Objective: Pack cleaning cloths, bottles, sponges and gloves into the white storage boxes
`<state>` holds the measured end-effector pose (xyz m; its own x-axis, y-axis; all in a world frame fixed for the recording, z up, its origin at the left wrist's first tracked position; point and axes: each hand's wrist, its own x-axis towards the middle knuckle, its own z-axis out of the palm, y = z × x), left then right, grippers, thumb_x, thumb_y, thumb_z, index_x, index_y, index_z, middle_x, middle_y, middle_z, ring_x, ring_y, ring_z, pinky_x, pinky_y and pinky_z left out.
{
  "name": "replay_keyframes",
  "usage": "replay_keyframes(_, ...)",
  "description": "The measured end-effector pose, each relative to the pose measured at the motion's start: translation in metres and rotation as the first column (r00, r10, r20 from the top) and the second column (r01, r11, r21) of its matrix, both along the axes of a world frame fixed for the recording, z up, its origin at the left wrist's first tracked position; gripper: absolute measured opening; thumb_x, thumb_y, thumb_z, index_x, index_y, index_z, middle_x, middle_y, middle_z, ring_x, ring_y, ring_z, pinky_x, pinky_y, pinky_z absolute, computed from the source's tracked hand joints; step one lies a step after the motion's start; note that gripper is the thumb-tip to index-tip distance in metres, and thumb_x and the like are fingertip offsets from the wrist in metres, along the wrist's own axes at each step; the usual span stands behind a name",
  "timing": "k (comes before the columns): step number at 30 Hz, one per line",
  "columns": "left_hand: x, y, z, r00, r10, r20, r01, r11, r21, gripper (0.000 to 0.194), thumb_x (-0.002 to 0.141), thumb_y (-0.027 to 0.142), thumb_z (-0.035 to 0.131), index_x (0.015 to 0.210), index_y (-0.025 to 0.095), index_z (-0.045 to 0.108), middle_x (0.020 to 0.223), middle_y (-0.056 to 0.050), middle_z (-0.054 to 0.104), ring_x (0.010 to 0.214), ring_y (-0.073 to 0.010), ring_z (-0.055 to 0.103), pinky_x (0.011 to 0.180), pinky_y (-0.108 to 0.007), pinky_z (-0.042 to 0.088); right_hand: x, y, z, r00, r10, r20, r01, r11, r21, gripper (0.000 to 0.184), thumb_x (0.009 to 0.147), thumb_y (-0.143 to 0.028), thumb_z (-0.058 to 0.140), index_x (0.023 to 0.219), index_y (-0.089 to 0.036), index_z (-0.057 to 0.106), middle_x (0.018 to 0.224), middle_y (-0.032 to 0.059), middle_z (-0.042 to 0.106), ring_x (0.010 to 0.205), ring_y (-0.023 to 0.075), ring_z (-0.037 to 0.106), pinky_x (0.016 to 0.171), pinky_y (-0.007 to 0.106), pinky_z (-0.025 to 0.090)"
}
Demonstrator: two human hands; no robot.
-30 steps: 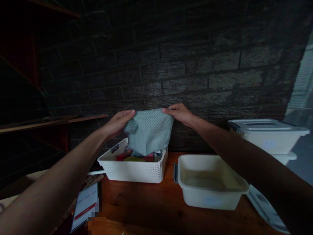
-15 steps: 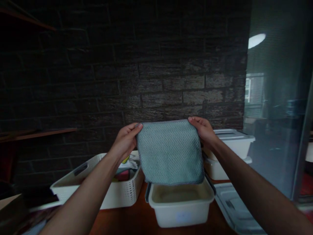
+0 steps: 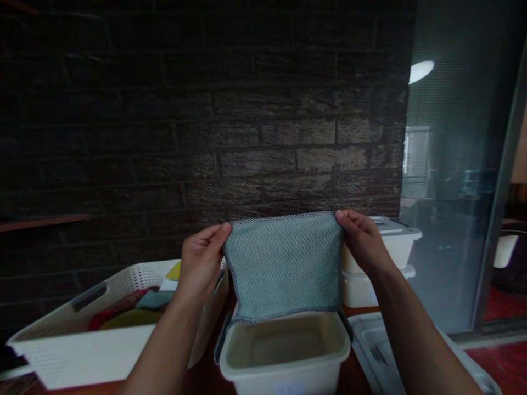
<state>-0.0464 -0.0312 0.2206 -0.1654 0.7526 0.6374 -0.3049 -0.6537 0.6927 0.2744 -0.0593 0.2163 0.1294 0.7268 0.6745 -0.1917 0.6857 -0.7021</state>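
Observation:
A light blue-green cleaning cloth point(image 3: 286, 269) with a dark-and-white stitched border hangs spread out between my two hands. My left hand point(image 3: 203, 258) pinches its upper left corner between thumb and fingers. At the upper right corner, my right hand point(image 3: 362, 238) grips it the same way. Directly below and in front of the cloth stands a white plastic bin point(image 3: 284, 378), open at the top, with nothing seen inside. The cloth's lower edge hangs over the bin's far rim and hides part of it.
To the left, a white perforated basket point(image 3: 94, 351) holds several coloured cloths. Two lidded white boxes point(image 3: 395, 247) are stacked at the right rear. A grey-white lid point(image 3: 379, 351) lies right of the bin. Behind are a dark brick wall point(image 3: 263, 131) and a glass panel point(image 3: 440, 263).
My view has tilted down and shifted, so the basket and bin show more fully. My hands are slightly further apart, and the cloth is stretched wider between them.

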Motion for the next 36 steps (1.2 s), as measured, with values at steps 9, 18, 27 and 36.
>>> replay_keyframes(9, -0.002, -0.007, -0.002, 0.871, 0.459, -0.173, -0.426, 0.883, 0.199, 0.015, 0.083, 0.039, 0.081, 0.08, 0.025, 0.081, 0.067, 0.003, 0.067, 0.059, -0.0118, 0.052, 0.054, -0.025, 0.038, -0.006, -0.009, 0.004, 0.951, -0.298, 0.082, 0.286, 0.948, 0.137, 0.034, 0.094, -0.048, 0.07, 0.075, -0.021, 0.064, 0.065, -0.0018, 0.048, 0.058, 0.0119, 0.038, 0.054, 0.027, 0.028)
replay_keyframes(18, -0.01, 0.017, -0.009, 0.918, 0.345, -0.198, -0.296, 0.925, 0.239, 0.02, 0.093, 0.036, 0.072, 0.089, 0.018, 0.076, 0.071, 0.003, 0.059, 0.065, -0.01, 0.045, 0.057, -0.023, 0.033, -0.012, 0.004, -0.001, 0.897, -0.432, 0.089, 0.411, 0.892, 0.186, 0.043, 0.088, -0.059, 0.072, 0.07, -0.02, 0.061, 0.061, -0.0025, 0.044, 0.055, 0.0113, 0.035, 0.051, 0.028, 0.025)
replay_keyframes(27, 0.004, 0.014, -0.012, 0.873, 0.469, -0.133, -0.401, 0.847, 0.349, 0.024, 0.091, 0.03, 0.073, 0.075, 0.013, 0.073, 0.061, 0.005, 0.052, 0.057, -0.0068, 0.039, 0.052, -0.026, 0.023, -0.008, 0.015, -0.003, 0.869, -0.493, 0.046, 0.47, 0.85, 0.237, 0.046, 0.088, -0.059, 0.07, 0.068, -0.019, 0.058, 0.063, -0.0033, 0.041, 0.056, 0.0093, 0.035, 0.053, 0.026, 0.026)
replay_keyframes(36, -0.001, 0.009, -0.014, 0.824, 0.525, -0.214, -0.442, 0.831, 0.337, 0.022, 0.095, 0.044, 0.068, 0.086, 0.024, 0.076, 0.07, 0.006, 0.067, 0.067, -0.0102, 0.057, 0.061, -0.033, 0.026, -0.007, 0.012, -0.002, 0.84, -0.539, 0.061, 0.499, 0.812, 0.301, 0.05, 0.091, -0.06, 0.066, 0.068, -0.017, 0.058, 0.062, -0.0041, 0.04, 0.056, 0.0066, 0.037, 0.053, 0.024, 0.026)
